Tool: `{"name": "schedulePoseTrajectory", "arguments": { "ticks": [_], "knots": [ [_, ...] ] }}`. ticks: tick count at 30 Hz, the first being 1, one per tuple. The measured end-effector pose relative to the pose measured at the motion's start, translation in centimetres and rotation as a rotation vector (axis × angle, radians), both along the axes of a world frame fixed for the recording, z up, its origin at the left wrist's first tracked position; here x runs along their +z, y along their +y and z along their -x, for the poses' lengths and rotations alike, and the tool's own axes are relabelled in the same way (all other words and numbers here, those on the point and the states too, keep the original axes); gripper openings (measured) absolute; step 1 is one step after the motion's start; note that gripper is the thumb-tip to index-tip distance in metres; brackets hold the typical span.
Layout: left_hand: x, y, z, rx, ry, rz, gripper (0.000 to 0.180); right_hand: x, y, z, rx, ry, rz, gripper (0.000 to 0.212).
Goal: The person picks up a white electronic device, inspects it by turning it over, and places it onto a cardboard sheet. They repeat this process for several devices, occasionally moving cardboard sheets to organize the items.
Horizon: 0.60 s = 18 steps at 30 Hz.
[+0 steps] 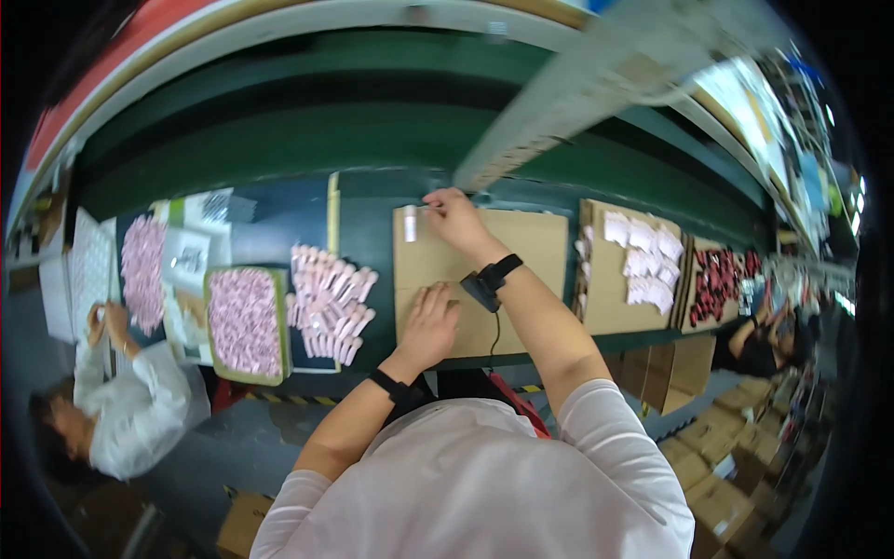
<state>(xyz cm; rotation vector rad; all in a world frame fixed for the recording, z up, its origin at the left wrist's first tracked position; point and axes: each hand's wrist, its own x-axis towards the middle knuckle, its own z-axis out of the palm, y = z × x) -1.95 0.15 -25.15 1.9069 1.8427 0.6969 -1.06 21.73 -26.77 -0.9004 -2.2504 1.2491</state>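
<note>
Can see one small pale tube (410,224) just to the left of the right hand (454,216), on a brown cardboard sheet (542,244). Appears to lie flat, though a little blurred, with long axis running almost straight away from the body. Points with one end to the far edge of the sheet, and with the other end back, roughly toward the fingers of the left hand (430,326). Cannot tell for certain which end is the top.

Can find the right hand with fingers bent, and with thumb and forefinger near the far end of the tube. Cannot tell whether gripping something between these fingertips, or whether touching the tube.

Can notice the left hand nearer to the body, open, palm down, with fingers loosely spread upon the sheet.

To the left of the left hand, can see a pile of pink tubes (326,303), mostly with slanted long axes; farther left of the same hand, a green-rimmed tray (283,317) full of small pink pieces. Well to the right of the right hand, can see pale pink pieces (641,263) arranged in rows on another cardboard (605,307).
</note>
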Motion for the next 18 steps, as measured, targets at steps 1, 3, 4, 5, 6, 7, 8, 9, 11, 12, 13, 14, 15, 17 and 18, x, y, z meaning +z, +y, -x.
{"name": "schedulePoseTrajectory", "arguments": {
  "ticks": [1,3,4,5,6,7,8,9,11,12,13,14,15,17,18],
  "knots": [
    [0.0,0.1,0.1,0.019,0.011,0.017,0.047,0.4,0.3,-1.3,-0.034,-0.005,-0.011,0.018],
    [0.1,0.9,0.1,0.009,0.023,0.015,0.047,1.5,0.4,-4.1,-0.085,-0.018,0.0,0.019],
    [0.4,1.3,0.0,0.012,0.017,0.025,0.046,2.1,0.6,-5.3,-0.112,-0.02,0.005,0.02],
    [0.8,1.6,-0.2,0.017,0.01,0.037,0.046,2.1,1.2,-7.3,-0.143,-0.019,-0.008,0.02],
    [1.2,1.8,-0.3,0.026,0.006,0.051,0.045,1.2,1.9,-10.1,-0.249,-0.038,0.027,0.02],
    [1.5,1.9,-0.5,0.004,0.011,0.041,0.045,0.4,2.7,-12.8,-0.35,-0.053,0.065,0.019],
    [1.9,2.1,-0.8,0.029,-0.031,0.044,0.043,-0.6,3.8,-16.0,-0.424,-0.09,-0.052,0.019],
    [2.2,2.2,-1.0,0.06,-0.07,0.048,0.041,-1.0,4.8,-19.0,-0.492,-0.127,-0.167,0.019],
    [3.0,2.3,-1.2,0.088,-0.1,0.052,0.04,-0.3,6.4,-23.0,-0.648,-0.13,-0.197,0.022],
    [3.6,2.4,-1.3,0.104,-0.135,0.041,0.038,-0.1,7.2,-24.7,-0.655,-0.121,-0.196,0.022],
    [4.3,2.7,-1.5,0.114,-0.171,0.028,0.037,0.0,8.1,-26.6,-0.757,-0.22,-0.319,0.026],
    [5.0,2.8,-1.6,0.129,-0.206,0.018,0.035,0.2,8.8,-27.3,-0.852,-0.321,-0.439,0.029],
    [5.6,2.9,-1.8,0.122,-0.198,0.017,0.035,0.2,9.2,-27.7,-0.861,-0.315,-0.435,0.029],
    [6.8,3.2,-2.2,0.169,-0.185,0.026,0.033,1.3,10.0,-27.5,-0.849,-0.357,-0.334,0.033],
    [7.4,3.3,-2.4,0.19,-0.181,0.03,0.032,1.7,10.3,-27.2,-0.845,-0.379,-0.284,0.035]
  ]
}}
